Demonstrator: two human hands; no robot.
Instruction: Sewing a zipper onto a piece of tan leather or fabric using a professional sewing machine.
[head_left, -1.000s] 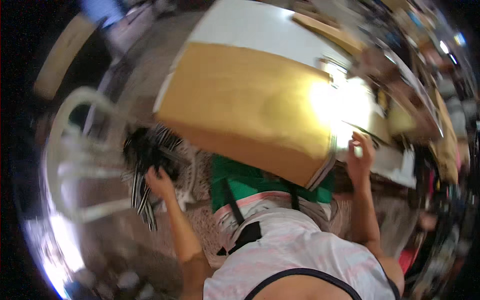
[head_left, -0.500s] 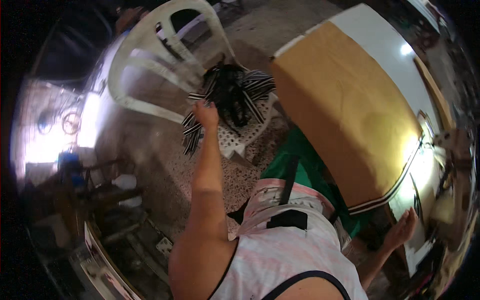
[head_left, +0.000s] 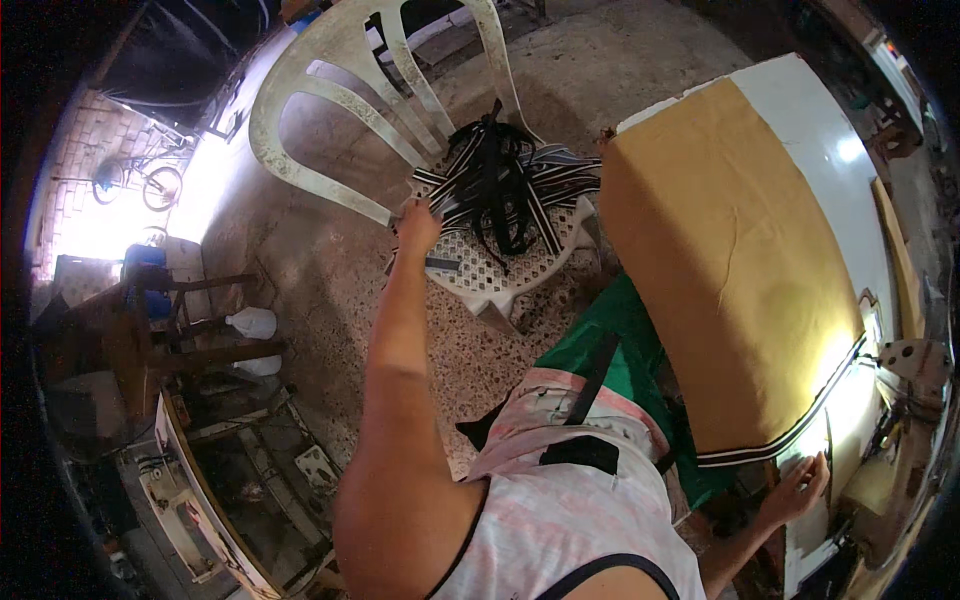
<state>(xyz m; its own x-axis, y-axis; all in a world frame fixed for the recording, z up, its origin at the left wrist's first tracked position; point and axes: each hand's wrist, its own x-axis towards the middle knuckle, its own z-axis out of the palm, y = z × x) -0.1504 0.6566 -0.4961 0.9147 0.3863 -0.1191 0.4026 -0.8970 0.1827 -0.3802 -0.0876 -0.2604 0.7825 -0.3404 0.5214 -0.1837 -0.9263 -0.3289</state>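
My left hand [head_left: 418, 228] reaches out to a white plastic chair [head_left: 345, 110]. Its fingers are closed at the near left edge of a pile of black-and-white striped bands [head_left: 565, 175], apparently pinching one of them. Black straps [head_left: 498, 190] lie tangled on top of the pile. A short dark strip [head_left: 443, 264] rests on the perforated seat beside my wrist. My right hand [head_left: 797, 494] is low on the right, fingers loosely bent and apart, with nothing visible in it. It is close to tan fabric [head_left: 730, 270], whose near edge carries a striped band [head_left: 775, 447].
The fabric covers much of a white tabletop [head_left: 800, 110], with a lit machine [head_left: 912, 360] at its right. Wooden frames and a white jug [head_left: 252, 322] stand at left, above a machine table lying on its side [head_left: 205, 500]. Green cloth [head_left: 625, 325] drapes by my lap.
The striped bands that hung beside my left hand have shifted onto the seat. My right hand has moved slightly down, its fingers more bent. The view has turned a little.
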